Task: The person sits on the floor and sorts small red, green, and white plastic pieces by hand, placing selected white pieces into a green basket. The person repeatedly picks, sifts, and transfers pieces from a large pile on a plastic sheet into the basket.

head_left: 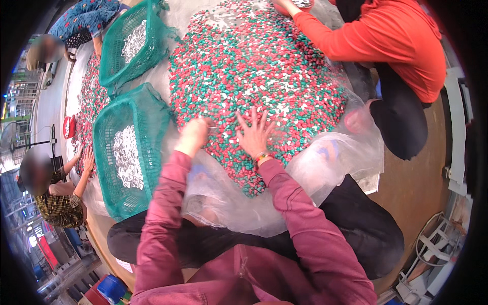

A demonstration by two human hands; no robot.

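Observation:
A wide heap of small red, green and white pieces (pixel 264 66) lies spread over a translucent plastic sheet (pixel 244 218) before me. My right hand (pixel 254 136) rests on the heap's near part, palm down with fingers spread, holding nothing. To its left, my left hand (pixel 194 136) is closed at the heap's near left edge, slightly blurred; whatever its fingers may hold is hidden. Beside that hand, a green mesh-lined basket (pixel 109 178) contains white link-like pieces (pixel 128 157). Another green basket (pixel 114 61) farther off carries similar white pieces.
At the upper right a person in an orange top (pixel 386 46) reaches over the far heap, a hand at a bowl (pixel 303 3). Two people work at left along another strip of pieces (pixel 89 96), near a red container (pixel 69 127). A white metal frame (pixel 432 249) stands lower right.

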